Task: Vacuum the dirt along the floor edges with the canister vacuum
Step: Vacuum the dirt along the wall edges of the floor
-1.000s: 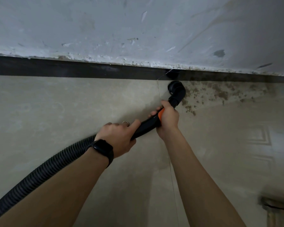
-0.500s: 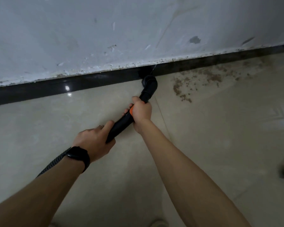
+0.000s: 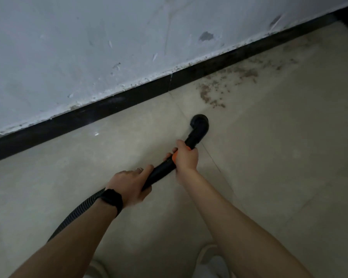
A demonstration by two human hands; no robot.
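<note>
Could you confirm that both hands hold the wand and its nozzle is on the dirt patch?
No: the head view shows the nozzle over bare tile, short of the dirt patch; left hand and right hand hold the wand.

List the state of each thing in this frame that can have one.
Left hand: grips the black wand at its rear end.
Right hand: grips the wand at its orange collar.
Dirt: scattered on the floor beside the baseboard, not picked up.
Nozzle: apart from the baseboard, short of the dirt.
Hose: trails back past the left wrist.
</note>
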